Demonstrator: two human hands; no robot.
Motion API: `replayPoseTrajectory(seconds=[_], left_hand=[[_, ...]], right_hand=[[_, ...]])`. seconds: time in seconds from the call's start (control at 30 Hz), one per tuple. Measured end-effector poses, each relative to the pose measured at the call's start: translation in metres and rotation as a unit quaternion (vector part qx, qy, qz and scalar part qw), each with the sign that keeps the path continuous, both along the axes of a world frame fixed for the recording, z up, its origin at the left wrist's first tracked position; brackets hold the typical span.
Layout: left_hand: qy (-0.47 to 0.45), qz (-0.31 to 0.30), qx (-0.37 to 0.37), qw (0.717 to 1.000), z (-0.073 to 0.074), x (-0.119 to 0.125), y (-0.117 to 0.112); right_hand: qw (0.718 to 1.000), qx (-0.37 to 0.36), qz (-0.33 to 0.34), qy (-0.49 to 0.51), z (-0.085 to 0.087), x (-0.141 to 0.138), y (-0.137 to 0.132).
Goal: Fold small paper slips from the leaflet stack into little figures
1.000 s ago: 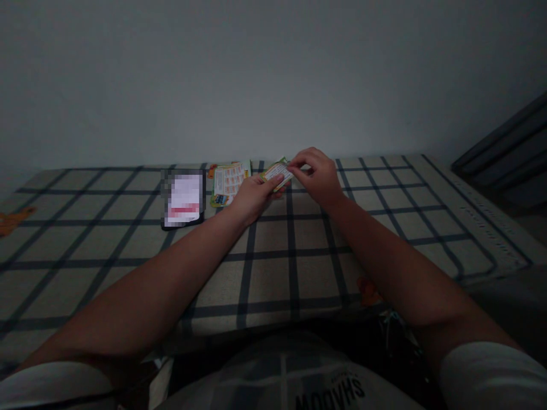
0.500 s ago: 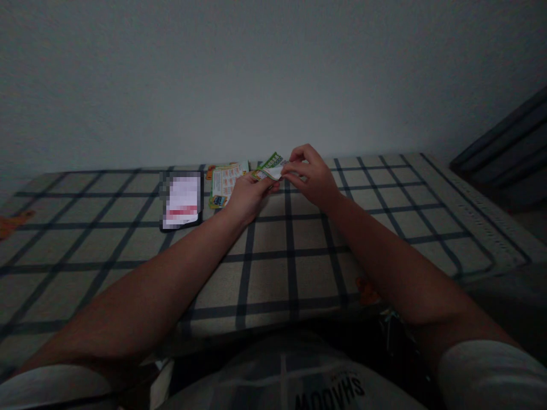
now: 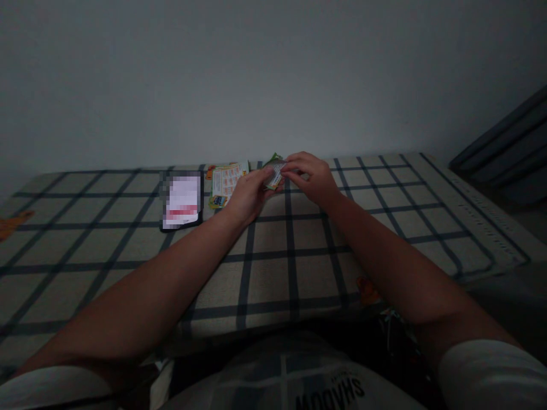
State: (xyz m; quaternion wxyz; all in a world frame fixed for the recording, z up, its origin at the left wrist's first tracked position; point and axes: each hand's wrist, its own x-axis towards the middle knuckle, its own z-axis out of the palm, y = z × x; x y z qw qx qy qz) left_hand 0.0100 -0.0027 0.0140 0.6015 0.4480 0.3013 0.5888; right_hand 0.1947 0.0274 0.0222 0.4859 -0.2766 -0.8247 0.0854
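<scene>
Between my hands is a small green printed paper [image 3: 274,173], with a grey text panel facing up. My left hand [image 3: 250,192] is closed on its lower left part, the thumb lying across the top. The thumb and fingertips of my right hand [image 3: 314,175] pinch together at the paper's right edge. Just left of my left hand, several printed papers [image 3: 228,181] with red and green print lie on the checked cloth, partly hidden by that hand.
A dark-edged phone-like device [image 3: 183,199] with a bright, pixelated face lies left of the papers. The checked tablecloth [image 3: 269,273] covers the table, which meets a plain wall [image 3: 273,80] at the back. A dark slatted object [image 3: 508,142] stands at the far right.
The green paper's white curled part has gone from view, and its grey text panel now lies flatter under my left thumb. My right hand has lowered slightly.
</scene>
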Motion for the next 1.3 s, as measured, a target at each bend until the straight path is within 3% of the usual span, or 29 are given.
replayPoseTrajectory(seconds=[0.13,0.23,0.37,0.47,0.57,0.8,1.1,1.3], left_hand=[[0.044,0.012,0.006,0.999,-0.007,0.0,0.005],[0.062,0.014,0.019,0.998,-0.009,-0.001,0.006],[0.062,0.058,0.029,0.996,-0.007,-0.001,0.002],[0.068,0.079,0.038,0.994,-0.007,-0.001,0.001],[0.099,0.084,0.036,0.991,-0.007,-0.001,0.0],[0.054,0.042,0.027,0.997,-0.001,-0.002,0.004],[0.088,0.072,0.047,0.992,-0.01,-0.009,0.01],[0.105,0.059,0.054,0.991,-0.006,-0.008,0.007]], right_hand=[[1.0,0.008,-0.005,-0.028,0.0,0.0,0.001],[1.0,-0.03,-0.002,0.004,0.0,-0.003,-0.002],[0.979,-0.154,-0.033,0.126,-0.004,-0.01,-0.003],[0.953,-0.265,0.031,0.142,-0.008,-0.017,-0.004],[0.929,-0.323,0.078,0.161,-0.007,-0.02,-0.005],[0.922,-0.338,0.062,0.181,0.003,-0.01,-0.002],[0.92,-0.342,0.036,0.189,0.001,-0.003,0.005],[0.922,-0.345,0.05,0.171,0.001,-0.002,0.003]])
